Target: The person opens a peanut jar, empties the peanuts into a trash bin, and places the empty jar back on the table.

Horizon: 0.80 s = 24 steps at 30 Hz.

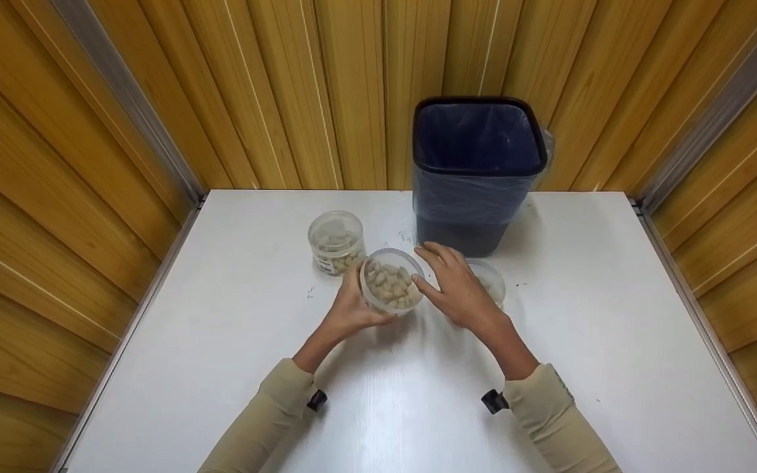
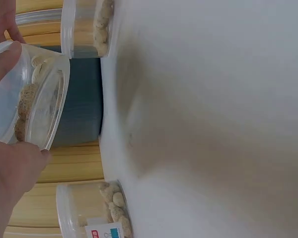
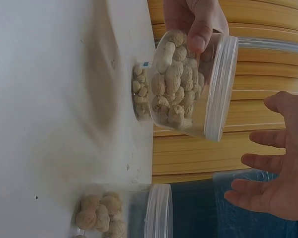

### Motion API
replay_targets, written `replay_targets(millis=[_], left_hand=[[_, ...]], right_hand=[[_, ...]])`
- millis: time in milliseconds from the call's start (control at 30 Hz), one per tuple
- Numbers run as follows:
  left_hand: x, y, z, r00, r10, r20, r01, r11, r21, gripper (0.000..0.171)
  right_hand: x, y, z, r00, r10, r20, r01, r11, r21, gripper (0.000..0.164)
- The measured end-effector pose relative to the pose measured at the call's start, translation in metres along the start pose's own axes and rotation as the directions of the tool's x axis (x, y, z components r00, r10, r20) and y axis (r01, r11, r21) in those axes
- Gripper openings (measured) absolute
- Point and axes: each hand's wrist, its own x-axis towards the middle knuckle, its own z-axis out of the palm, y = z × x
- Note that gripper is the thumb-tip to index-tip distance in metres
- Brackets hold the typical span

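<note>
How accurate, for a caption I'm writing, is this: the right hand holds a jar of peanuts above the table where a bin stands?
The side is wrong: the left hand holds the jar of peanuts above the table where the bin stands. The right wrist view shows this, with the right hand apart from the jar.

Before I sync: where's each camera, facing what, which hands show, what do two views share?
Head: on the head, facing forward and down at the held jar; left hand, right hand, sleeves show.
Left wrist: on that wrist, facing the held jar, bin beyond; both hands partly show.
Right wrist: on that wrist, facing the held jar; both hands show.
Wrist views, sideways, share held jar and bin.
</note>
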Motion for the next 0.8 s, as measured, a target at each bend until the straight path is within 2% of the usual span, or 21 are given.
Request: replay_targets(millis=[167, 267, 467, 700, 800], left_hand=[[0.003, 0.013, 0.008, 0.997, 0.071, -0.007, -0.071, 0.995, 0.072, 0.121], [0.005, 0.021, 0.013, 0.992, 0.123, -0.010, -0.121, 0.984, 0.132, 0.123], [0.011, 0.038, 0.024, 0.971, 0.239, 0.013, -0.234, 0.933, 0.272, 0.128], [0.021, 0.056, 0.039, 0.939, 0.341, 0.044, -0.335, 0.879, 0.338, 0.127], [0.027, 0.063, 0.046, 0.919, 0.393, 0.043, -0.381, 0.850, 0.364, 0.125]], right_hand=[[-0.006, -0.003, -0.008, 1.000, 0.010, -0.011, -0.010, 1.000, 0.010, 0.058], [-0.009, -0.007, -0.013, 1.000, 0.005, -0.021, -0.005, 1.000, 0.011, 0.060], [-0.018, -0.017, -0.026, 1.000, 0.009, -0.018, -0.008, 1.000, 0.020, 0.067], [-0.028, -0.027, -0.042, 0.998, -0.011, -0.064, 0.012, 1.000, 0.028, 0.078], [-0.031, -0.030, -0.049, 0.997, -0.001, -0.075, 0.004, 0.999, 0.039, 0.085]])
